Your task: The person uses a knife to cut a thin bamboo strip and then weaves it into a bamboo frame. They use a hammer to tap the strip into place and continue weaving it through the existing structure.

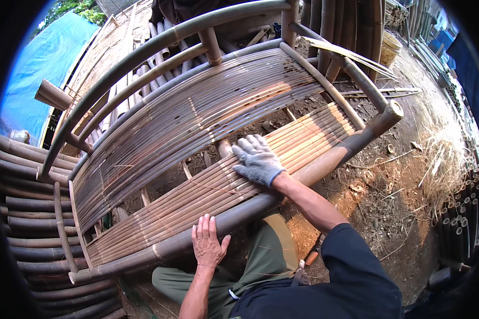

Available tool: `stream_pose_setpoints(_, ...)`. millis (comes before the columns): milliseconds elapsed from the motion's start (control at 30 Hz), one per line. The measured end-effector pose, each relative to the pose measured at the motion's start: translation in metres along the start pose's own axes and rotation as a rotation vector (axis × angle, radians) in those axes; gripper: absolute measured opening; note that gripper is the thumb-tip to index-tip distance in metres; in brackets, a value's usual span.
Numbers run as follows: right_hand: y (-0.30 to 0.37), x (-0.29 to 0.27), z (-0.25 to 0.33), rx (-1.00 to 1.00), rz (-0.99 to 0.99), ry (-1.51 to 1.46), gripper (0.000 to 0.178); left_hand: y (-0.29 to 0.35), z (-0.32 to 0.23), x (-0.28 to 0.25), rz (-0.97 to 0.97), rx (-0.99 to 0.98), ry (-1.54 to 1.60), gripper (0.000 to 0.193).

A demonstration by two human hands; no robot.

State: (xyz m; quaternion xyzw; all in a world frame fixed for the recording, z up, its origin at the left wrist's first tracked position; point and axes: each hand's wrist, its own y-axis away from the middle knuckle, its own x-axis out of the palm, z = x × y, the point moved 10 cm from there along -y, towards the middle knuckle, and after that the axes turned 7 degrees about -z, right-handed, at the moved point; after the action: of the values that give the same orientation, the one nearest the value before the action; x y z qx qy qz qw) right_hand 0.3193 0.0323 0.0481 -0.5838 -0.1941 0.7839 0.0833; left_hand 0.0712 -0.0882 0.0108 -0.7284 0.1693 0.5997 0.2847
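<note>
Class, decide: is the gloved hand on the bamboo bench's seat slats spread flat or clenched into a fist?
Spread flat: the gloved right hand lies palm-down on the seat slats, fingers extended and apart.

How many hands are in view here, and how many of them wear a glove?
2 hands, 1 gloved. The bare left hand rests on the bench's front bamboo rail; the gloved right hand lies flat on the seat slats. None appears hidden.

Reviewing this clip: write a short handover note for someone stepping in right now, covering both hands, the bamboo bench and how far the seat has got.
Left hand: bare, open, resting on the front rail of the bamboo bench.
Right hand: gloved, open, pressed flat on the seat slats.
Bench lies on bare dirt; slatted backrest beyond.
Done: slats laid across the front part of the seat.
Left: an open gap between seat slats and backrest, ground visible through it.
</note>
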Motion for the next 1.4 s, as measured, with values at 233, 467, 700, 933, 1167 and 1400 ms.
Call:
stream_pose_setpoints(233, 0.097, -0.081, -0.178, 0.371, 0.051, 0.344, 0.062, -0.007, 0.004, -0.010, 0.014, -0.145, 0.025, 0.099)
stream_pose_setpoints(467, 0.168, -0.094, -0.108, 0.505, -0.103, 0.627, 0.046, -0.033, -0.012, -0.050, 0.024, 0.045, 0.744, 0.053)
stream_pose_setpoints(700, 0.050, -0.053, 0.238, 0.276, -0.435, -0.526, 0.039, 0.033, 0.217, -0.201, -0.556, -0.274, 0.477, 0.017)
stream_pose_setpoints(933, 0.003, 0.088, 0.491, 0.099, 0.070, -0.774, 0.038, 0.273, 0.537, -0.157, 0.067, -1.074, -0.342, 0.061)
stream_pose_setpoints(1167, -0.014, 0.236, 0.630, 0.852, 0.827, -1.736, 0.040, 0.229, 0.438, -0.174, 0.077, -0.555, 0.653, 0.029)
stream_pose_setpoints(1400, -0.103, 0.082, 0.691, -0.291, 0.080, -0.656, 0.018, 0.242, 0.483, -0.265, -0.282, -0.197, 0.346, 0.046)
